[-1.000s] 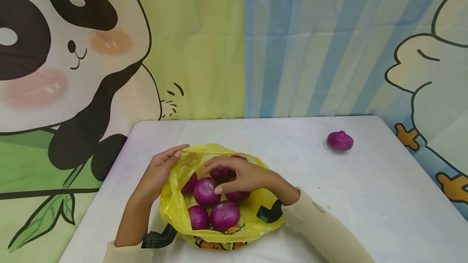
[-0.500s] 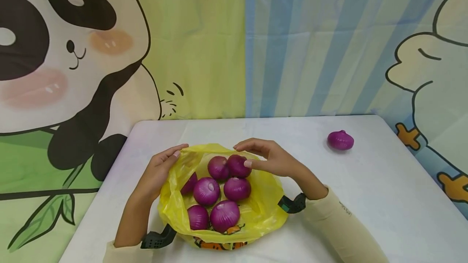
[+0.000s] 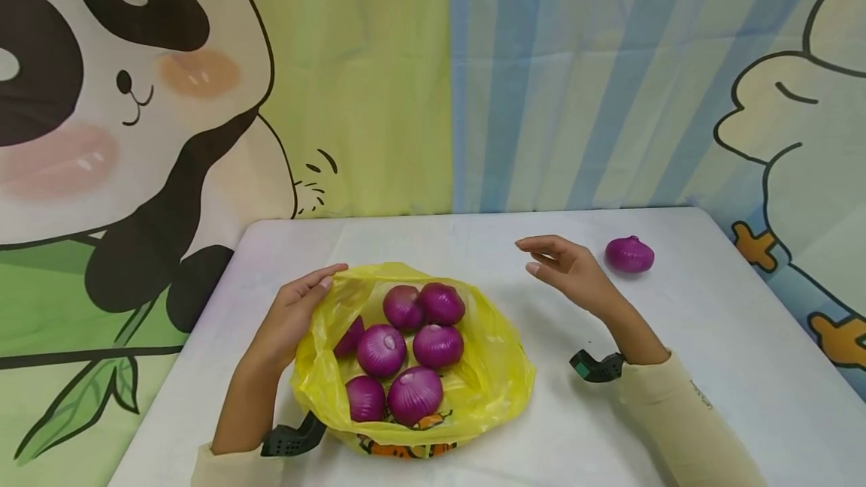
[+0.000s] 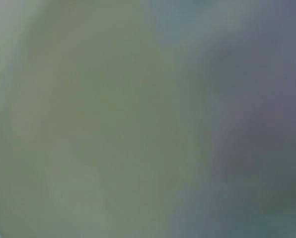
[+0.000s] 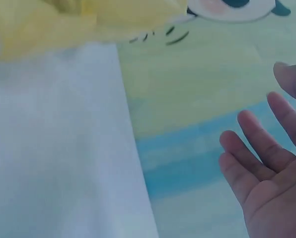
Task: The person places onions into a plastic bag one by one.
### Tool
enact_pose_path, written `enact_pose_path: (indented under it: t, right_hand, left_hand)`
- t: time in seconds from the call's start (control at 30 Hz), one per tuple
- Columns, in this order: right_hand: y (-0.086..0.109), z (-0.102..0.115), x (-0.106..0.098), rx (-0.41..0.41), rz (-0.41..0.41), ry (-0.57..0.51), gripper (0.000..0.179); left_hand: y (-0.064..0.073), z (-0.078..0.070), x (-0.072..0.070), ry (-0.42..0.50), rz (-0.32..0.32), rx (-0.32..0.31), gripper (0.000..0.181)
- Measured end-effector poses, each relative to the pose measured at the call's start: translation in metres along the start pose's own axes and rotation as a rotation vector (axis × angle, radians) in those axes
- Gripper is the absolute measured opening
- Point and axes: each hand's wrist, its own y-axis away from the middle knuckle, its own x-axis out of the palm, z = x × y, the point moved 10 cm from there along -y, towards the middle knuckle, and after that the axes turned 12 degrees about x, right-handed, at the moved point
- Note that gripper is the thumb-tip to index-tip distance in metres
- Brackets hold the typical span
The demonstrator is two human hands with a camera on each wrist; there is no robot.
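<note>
A yellow plastic bag [image 3: 497, 367] stands with its mouth spread wide, and several purple onions [image 3: 416, 394] lie inside it. At the bag's left rim, my left hand [image 3: 291, 318] holds the plastic between thumb and fingers. My right hand [image 3: 575, 273] hovers over the table, right of the bag, with nothing in it; the right wrist view shows its fingers loosely extended. Just beyond it, a single purple onion [image 3: 630, 255] sits at the far right of the table. The left wrist view is too blurred to make out the hand.
The white table [image 3: 717, 307] carries the bag and the lone onion. Its far edge meets a cartoon-printed backdrop [image 3: 379, 96]. A dark wrist camera [image 3: 595, 367] sits on the right forearm, another [image 3: 294, 438] on the left.
My right hand has come out from over the onions in the bag and moved right, toward the lone onion. The left hand stays at the bag's rim.
</note>
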Motion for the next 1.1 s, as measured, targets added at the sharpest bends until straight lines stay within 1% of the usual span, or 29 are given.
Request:
enact_pose_path:
  t: [0.13,0.3,0.5,0.57,0.63,0.77,0.9,0.97,1.1]
  right_hand:
    - [0.007,-0.021,-0.036,0.081,-0.135,0.087,0.037]
    - [0.017,-0.040,-0.081,0.173,-0.323,0.223,0.042]
    - [0.032,-0.056,-0.130,0.234,-0.537,0.288,0.048]
    - [0.039,-0.061,-0.144,0.250,-0.591,0.287,0.051]
    - [0.045,-0.066,-0.154,0.279,-0.615,0.299,0.055]
    - [0.050,-0.078,-0.165,0.318,-0.607,0.300,0.063]
    - [0.050,-0.093,-0.168,0.385,-0.568,0.282,0.071]
    - [0.048,-0.100,-0.168,0.433,-0.555,0.281,0.076]
    - [0.050,-0.112,-0.173,0.520,-0.564,0.288,0.083]
  left_hand:
    - [0.000,0.000,-0.001,-0.005,-0.004,-0.005,0.050]
    - [-0.002,-0.001,-0.001,-0.001,-0.004,-0.001,0.049]
    - [-0.002,0.000,-0.001,0.006,-0.010,-0.009,0.049]
    - [-0.002,0.000,-0.001,0.005,-0.012,-0.014,0.049]
    - [-0.002,0.001,-0.001,0.001,-0.013,-0.017,0.049]
    - [-0.002,0.001,-0.003,-0.003,-0.017,-0.021,0.049]
    - [-0.002,0.002,-0.003,-0.001,-0.016,-0.022,0.049]
    - [-0.002,0.002,-0.003,0.001,-0.019,-0.026,0.049]
    - [-0.001,0.004,-0.003,0.009,-0.020,-0.027,0.049]
